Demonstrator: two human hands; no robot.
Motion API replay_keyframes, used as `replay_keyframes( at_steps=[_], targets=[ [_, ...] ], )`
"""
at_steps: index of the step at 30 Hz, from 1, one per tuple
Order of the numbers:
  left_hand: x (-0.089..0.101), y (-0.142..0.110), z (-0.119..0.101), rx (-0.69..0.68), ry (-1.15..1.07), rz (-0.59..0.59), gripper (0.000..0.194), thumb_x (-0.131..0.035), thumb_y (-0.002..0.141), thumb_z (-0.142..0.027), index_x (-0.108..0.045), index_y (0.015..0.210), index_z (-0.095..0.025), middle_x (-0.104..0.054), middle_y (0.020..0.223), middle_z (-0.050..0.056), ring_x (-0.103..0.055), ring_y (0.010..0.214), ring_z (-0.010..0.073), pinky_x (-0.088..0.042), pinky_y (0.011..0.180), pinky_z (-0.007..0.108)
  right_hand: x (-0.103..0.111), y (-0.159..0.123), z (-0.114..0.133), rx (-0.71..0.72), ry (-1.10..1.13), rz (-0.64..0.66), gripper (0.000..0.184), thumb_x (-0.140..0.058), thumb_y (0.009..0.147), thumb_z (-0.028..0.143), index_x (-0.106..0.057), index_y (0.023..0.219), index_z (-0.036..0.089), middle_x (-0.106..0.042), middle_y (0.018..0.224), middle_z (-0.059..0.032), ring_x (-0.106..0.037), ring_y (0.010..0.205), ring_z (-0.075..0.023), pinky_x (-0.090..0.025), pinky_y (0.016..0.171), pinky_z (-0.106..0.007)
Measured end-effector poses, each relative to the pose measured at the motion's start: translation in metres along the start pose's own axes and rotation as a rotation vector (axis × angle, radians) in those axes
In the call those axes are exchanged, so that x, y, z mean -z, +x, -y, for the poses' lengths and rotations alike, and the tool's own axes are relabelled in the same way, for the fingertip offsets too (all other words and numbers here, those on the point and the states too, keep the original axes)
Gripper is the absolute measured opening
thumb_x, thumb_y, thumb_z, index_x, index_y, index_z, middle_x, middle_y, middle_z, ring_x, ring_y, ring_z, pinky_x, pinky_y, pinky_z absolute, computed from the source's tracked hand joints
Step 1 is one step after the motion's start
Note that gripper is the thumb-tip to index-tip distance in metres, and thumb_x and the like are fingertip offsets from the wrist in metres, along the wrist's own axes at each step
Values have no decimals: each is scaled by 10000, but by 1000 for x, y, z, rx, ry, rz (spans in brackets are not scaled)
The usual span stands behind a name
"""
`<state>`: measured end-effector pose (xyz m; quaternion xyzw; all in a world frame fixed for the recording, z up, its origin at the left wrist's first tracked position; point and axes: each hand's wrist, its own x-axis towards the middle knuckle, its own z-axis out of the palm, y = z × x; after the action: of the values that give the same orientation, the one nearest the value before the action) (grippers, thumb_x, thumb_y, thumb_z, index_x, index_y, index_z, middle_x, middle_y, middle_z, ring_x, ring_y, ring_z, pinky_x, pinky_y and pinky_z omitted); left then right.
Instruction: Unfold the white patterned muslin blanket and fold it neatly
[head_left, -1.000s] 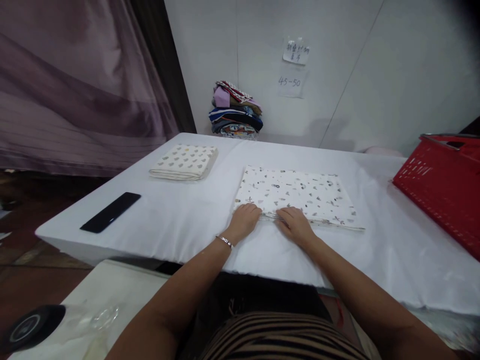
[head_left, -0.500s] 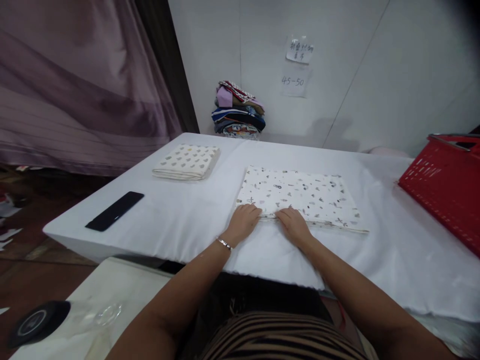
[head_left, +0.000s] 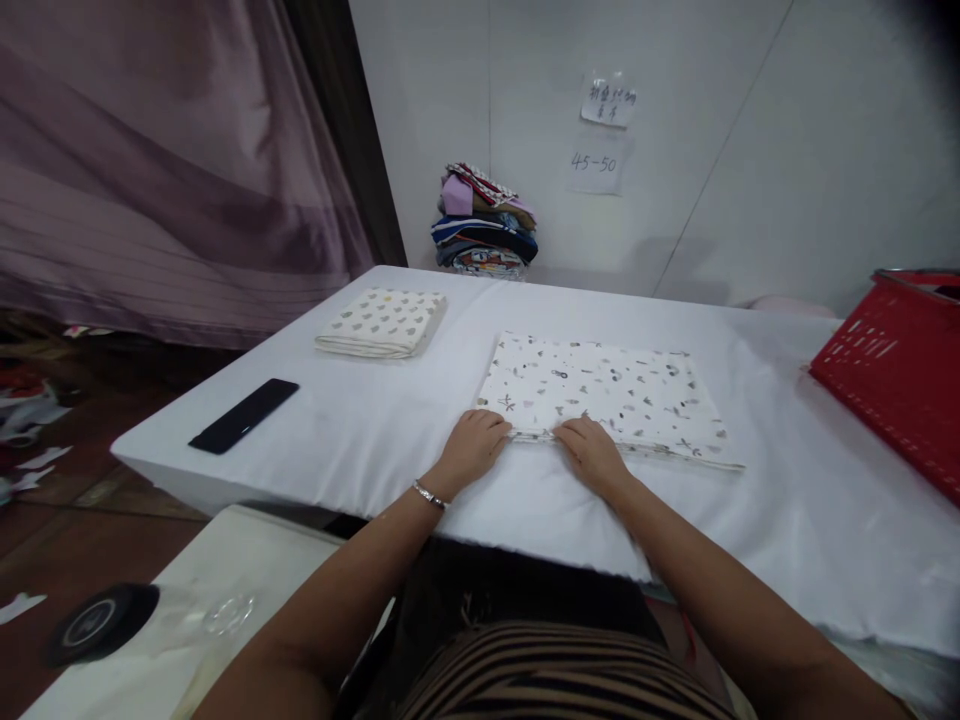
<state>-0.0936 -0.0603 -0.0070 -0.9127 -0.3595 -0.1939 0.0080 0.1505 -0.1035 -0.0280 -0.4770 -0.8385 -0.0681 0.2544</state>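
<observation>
A white folded cloth (head_left: 607, 390) with small printed figures lies flat on the table, its layers showing along the near edge. My left hand (head_left: 472, 447) grips the cloth's near left corner, fingers bent over the edge. Closer to the middle of that same edge, my right hand (head_left: 592, 455) is closed on the layers, with its thumb hidden. A second folded cloth (head_left: 386, 320), cream with grey-green motifs and a yellow spot, sits apart at the far left.
The table (head_left: 375, 430) has a white cover. A black phone (head_left: 245, 415) lies at its left end. A red basket (head_left: 896, 375) stands at the right. Piled fabrics (head_left: 484, 225) rest against the back wall. A lower pale surface (head_left: 247, 545) with a black round object (head_left: 105, 622) is at left.
My left hand has shifted slightly left along the near edge to the cloth's corner. My right hand stays about where it was. The whole view has turned slightly left.
</observation>
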Motion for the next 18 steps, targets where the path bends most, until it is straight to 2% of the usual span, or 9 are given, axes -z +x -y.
replay_keyframes(
  at_steps=[4,13,18],
  targets=[
    [3,-4,6,-2,-16,-4,192,-542,851,-246,-577,1031,-191,-606,1030,51,-516,995,198,-386,868,357,2,0,1,-8,48,6,221,-446,907,261,-608,1027,170,-612,990,-103,-524,900,-219,-424,786,-365],
    [4,-1,16,17,94,-24,133,-480,883,-202,-609,916,-196,-618,940,43,-527,946,192,-392,815,348,1,-1,0,13,11,-44,258,-384,928,202,-627,1000,155,-635,933,-98,-530,847,-207,-436,775,-359],
    [2,-4,18,21,109,-2,132,-487,879,-210,-613,916,-193,-607,933,48,-517,932,189,-407,779,328,3,-1,2,-3,23,-14,245,-410,923,240,-629,1002,164,-630,949,-98,-535,867,-207,-432,795,-366]
  ],
)
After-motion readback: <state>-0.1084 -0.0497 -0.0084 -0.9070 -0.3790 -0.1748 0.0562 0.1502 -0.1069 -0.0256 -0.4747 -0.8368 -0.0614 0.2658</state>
